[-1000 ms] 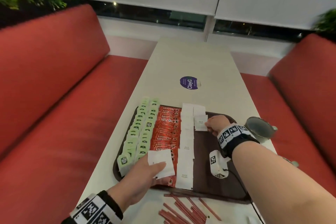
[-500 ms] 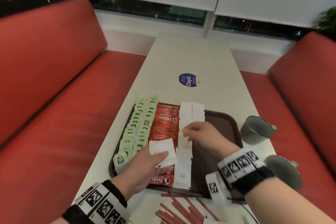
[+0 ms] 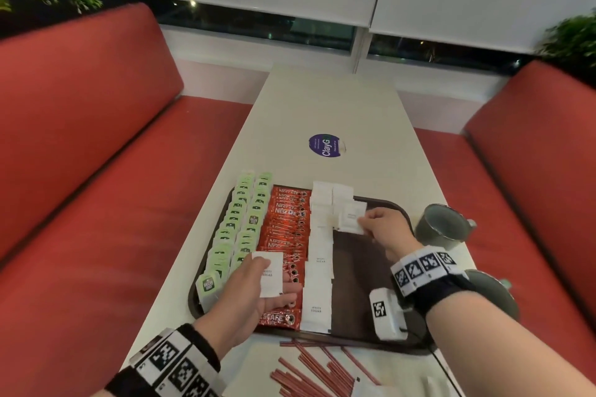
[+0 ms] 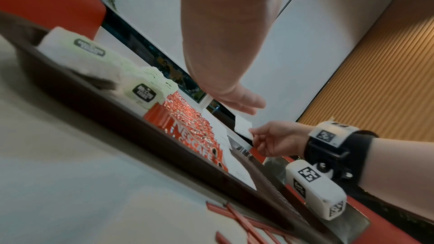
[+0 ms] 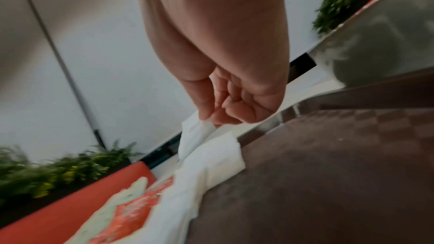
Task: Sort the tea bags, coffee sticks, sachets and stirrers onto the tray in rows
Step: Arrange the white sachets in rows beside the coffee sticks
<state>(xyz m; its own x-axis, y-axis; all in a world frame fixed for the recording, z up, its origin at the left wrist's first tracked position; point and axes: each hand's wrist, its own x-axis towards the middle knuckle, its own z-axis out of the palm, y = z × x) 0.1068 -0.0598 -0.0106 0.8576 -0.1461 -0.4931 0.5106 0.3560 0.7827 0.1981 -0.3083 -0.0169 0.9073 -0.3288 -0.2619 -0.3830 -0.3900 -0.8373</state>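
Observation:
A dark brown tray [image 3: 380, 329] carries two columns of green tea bags [image 3: 240, 226], a band of red coffee sticks [image 3: 285, 226] and a column of white sugar sachets [image 3: 319, 267]. A second, short sachet column [image 3: 342, 193] starts at the far end. My left hand [image 3: 274, 282] hovers palm up over the tray's near left and holds a small stack of sugar sachets [image 3: 271, 271] under its thumb. My right hand [image 3: 362, 222] pinches one white sachet [image 3: 351, 217] just below that short column; the right wrist view shows the pinched sachet [image 5: 195, 134] too. Red stirrers [image 3: 306, 371] lie loose on the table in front of the tray.
Two grey cups [image 3: 446, 229] [image 3: 493, 296] stand on the table right of the tray. A purple round sticker [image 3: 326, 146] marks the white table beyond it. Red benches [image 3: 96, 203] flank both sides. The tray's right half [image 3: 364, 267] shows bare brown surface.
My right hand came back to the left hand's stack, took a sachet, and has carried it out to the far second column. The left hand stayed put with the stack.

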